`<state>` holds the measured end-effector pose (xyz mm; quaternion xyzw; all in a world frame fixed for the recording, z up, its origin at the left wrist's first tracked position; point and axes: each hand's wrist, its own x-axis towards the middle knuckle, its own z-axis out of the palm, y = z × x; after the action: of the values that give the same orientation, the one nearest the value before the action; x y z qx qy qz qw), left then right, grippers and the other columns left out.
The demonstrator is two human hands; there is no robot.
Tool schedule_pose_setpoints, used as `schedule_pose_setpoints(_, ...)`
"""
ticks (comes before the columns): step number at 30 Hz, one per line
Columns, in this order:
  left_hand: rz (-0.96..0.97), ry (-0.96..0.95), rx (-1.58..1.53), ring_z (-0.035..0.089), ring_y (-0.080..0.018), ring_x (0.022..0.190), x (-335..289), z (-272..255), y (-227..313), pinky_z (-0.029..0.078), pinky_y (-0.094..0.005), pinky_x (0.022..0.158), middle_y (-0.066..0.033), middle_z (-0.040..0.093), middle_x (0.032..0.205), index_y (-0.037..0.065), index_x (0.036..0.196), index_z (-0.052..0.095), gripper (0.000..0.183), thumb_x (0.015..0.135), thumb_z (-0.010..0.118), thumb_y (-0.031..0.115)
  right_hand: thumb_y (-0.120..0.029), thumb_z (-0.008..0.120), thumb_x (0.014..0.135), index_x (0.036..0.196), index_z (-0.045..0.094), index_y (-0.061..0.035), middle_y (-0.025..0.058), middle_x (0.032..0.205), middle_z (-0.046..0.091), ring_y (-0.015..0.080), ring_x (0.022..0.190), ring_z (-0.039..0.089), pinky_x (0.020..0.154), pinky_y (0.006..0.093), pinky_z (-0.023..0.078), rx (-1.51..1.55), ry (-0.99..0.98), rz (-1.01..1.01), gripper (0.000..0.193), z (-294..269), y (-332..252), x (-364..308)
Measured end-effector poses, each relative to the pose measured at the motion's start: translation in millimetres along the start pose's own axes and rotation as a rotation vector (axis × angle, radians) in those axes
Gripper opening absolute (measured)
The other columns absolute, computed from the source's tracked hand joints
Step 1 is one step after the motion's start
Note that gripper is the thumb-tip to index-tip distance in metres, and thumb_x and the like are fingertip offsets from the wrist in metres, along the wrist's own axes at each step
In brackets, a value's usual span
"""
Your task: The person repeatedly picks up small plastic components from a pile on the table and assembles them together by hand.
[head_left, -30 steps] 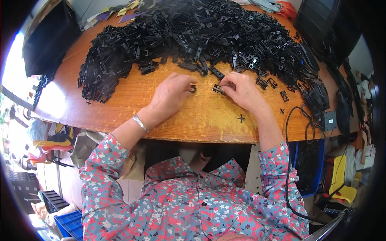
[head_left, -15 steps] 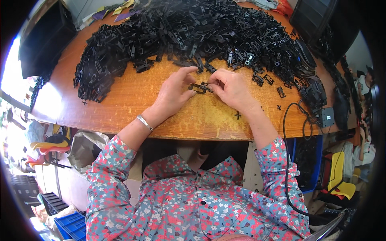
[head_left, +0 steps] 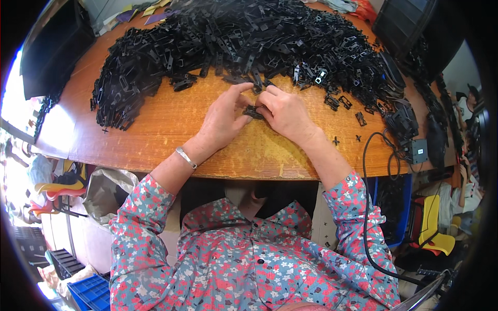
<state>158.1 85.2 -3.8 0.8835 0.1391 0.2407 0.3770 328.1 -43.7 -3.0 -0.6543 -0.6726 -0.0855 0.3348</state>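
Note:
Between my two hands, above the wooden table, is a small black plastic clip-like part (head_left: 252, 112). My left hand (head_left: 222, 116) pinches its left end between thumb and fingers, the index finger stretched out above. Closed fingers of my right hand (head_left: 288, 113) press against the part's right end and cover some of it. Whether a second piece sits under those fingers cannot be made out. Just beyond my fingertips starts a large heap of similar black plastic parts (head_left: 228, 39).
The wooden table (head_left: 207, 163) ends in a curved edge before me. Small black cross-shaped pieces (head_left: 336, 140) lie right of my right forearm. At the right are a black box with a cable (head_left: 417, 151) and loose parts (head_left: 361, 118). A black crate (head_left: 407, 23) stands far right.
My right hand has shifted left, closer to my left hand. The black part between them now shows less and looks turned. My left hand stays nearly in place.

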Motion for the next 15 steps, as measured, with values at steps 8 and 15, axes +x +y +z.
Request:
schedule_pose_setpoints(8,0.005,0.001,-0.007,0.069,-0.0234,0.109,-2.8,-1.0,3.0,0.053,-0.0365,0.097,-0.0091,0.072,0.113,0.010,0.150,0.048,0.072,0.085,0.076,-0.003,-0.011,0.077,0.087,0.095,0.066,-0.0050,0.0115,0.090,0.063,0.0344,0.079,0.069,0.068,0.0443,0.055,-0.066,-0.060,0.021,0.015,-0.9,-4.1,-1.5)
schedule_pose_setpoints(15,0.016,-0.009,-0.033,0.069,-0.0235,0.111,-3.3,-3.3,4.7,0.053,-0.0374,0.099,-0.0092,0.071,0.114,0.010,0.150,0.048,0.072,0.085,0.075,-0.004,-0.011,0.079,0.086,0.098,0.069,-0.0039,0.0107,0.093,0.069,0.0306,0.081,0.071,0.073,0.0419,0.056,0.077,-0.129,0.100,0.017,-6.3,-0.2,-1.6)
